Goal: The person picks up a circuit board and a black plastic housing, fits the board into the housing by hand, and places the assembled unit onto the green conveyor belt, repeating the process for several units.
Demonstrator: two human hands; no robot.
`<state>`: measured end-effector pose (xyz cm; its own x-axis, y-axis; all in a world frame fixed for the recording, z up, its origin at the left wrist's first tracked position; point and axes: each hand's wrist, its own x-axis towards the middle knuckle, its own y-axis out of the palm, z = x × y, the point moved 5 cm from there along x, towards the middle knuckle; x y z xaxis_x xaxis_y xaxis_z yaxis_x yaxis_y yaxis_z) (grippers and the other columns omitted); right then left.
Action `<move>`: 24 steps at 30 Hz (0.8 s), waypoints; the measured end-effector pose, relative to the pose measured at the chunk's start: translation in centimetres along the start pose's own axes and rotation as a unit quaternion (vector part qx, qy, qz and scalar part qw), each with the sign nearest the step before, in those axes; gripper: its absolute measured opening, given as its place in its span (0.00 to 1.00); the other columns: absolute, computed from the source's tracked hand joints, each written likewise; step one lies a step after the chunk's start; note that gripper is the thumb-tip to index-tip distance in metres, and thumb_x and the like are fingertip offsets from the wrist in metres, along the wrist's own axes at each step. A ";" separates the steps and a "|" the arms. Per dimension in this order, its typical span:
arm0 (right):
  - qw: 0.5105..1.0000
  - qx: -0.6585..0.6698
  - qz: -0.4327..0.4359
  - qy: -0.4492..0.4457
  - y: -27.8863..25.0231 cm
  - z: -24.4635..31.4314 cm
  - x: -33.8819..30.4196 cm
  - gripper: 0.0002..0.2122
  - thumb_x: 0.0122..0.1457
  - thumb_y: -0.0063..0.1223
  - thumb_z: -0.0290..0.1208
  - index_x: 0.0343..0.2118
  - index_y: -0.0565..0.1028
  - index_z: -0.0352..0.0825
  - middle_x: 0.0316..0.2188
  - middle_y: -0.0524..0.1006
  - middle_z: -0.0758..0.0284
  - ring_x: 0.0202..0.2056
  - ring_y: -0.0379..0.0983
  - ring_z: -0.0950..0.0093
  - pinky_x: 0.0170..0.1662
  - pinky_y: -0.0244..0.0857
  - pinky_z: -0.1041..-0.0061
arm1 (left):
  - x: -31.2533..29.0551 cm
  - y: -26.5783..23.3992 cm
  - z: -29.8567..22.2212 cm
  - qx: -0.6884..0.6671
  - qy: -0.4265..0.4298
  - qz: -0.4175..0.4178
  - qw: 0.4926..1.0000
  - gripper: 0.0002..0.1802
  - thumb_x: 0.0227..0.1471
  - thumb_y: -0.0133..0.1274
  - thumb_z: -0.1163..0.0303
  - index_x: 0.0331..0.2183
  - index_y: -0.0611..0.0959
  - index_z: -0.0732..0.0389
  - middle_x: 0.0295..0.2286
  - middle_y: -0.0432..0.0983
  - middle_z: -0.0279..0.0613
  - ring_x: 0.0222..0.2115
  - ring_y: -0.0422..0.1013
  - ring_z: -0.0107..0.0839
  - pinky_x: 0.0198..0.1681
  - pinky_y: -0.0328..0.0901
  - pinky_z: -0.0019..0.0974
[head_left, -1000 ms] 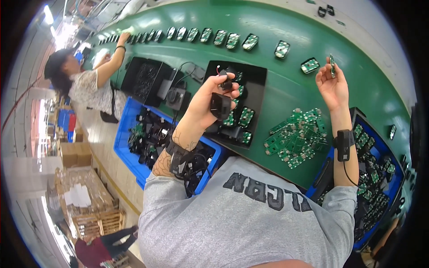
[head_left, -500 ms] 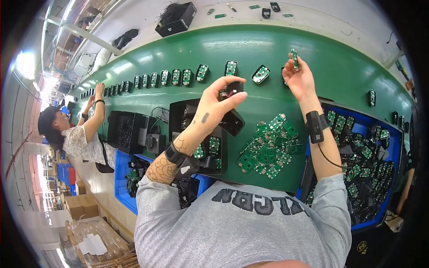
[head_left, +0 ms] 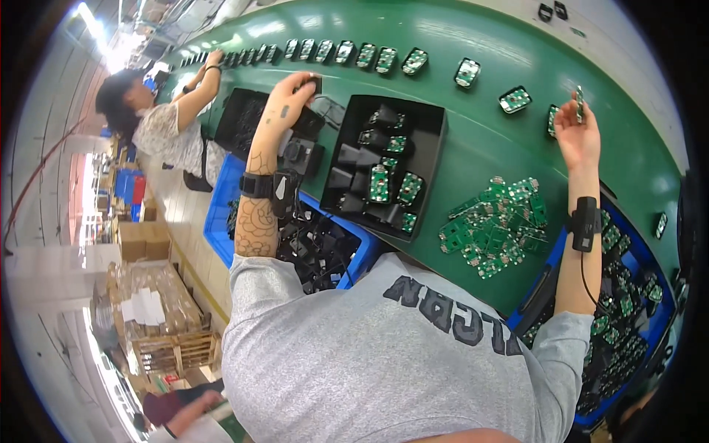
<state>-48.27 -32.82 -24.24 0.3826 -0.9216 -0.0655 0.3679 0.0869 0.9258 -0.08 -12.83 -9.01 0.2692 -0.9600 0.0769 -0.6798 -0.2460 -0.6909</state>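
Head view: the left hand [head_left: 292, 92] sits in the upper middle of the frame, above the green belt [head_left: 473, 140], its fingers closed around a small black casing [head_left: 314, 84] held just past the upper left corner of the black tray [head_left: 432, 159]. The right hand [head_left: 577, 133] is in the upper right of the frame, raised over the belt, pinching a small green circuit board [head_left: 580, 103] upright between thumb and fingertips. The black tray lies at the centre of the frame and holds a mix of black casings and casings with green boards fitted. Just right of and below the tray, a loose pile of green boards [head_left: 495, 221] rests on the belt. A row of assembled units [head_left: 413, 61] runs along the belt's far side, from the upper left toward the upper right. A blue bin [head_left: 221, 214] with black parts sits at left centre under the left forearm, and another blue bin [head_left: 635, 258] with boards is at lower right beside the right forearm. Both wrists wear black bands. In the upper left a co-worker [head_left: 159, 122] reaches a hand to the row on the belt.
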 end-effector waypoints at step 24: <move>0.998 -0.045 -0.041 0.011 -2.7 1.0 0.0 0.15 0.64 0.46 0.29 0.52 0.70 0.30 0.32 0.77 0.67 0.39 0.72 0.74 0.47 0.68 0.71 | -5.9 -1.6 13.3 -0.549 -0.231 -0.113 0.795 0.16 0.60 0.43 0.68 0.46 0.78 0.65 0.27 0.73 0.36 0.27 0.70 0.27 0.32 0.66 0.30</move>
<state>-50.11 -33.47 -26.34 0.3663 -0.9187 -0.1478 0.4735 0.0472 0.8796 8.48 -4.96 -17.92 0.5191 -0.7851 -0.3378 -0.6961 -0.6177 0.3659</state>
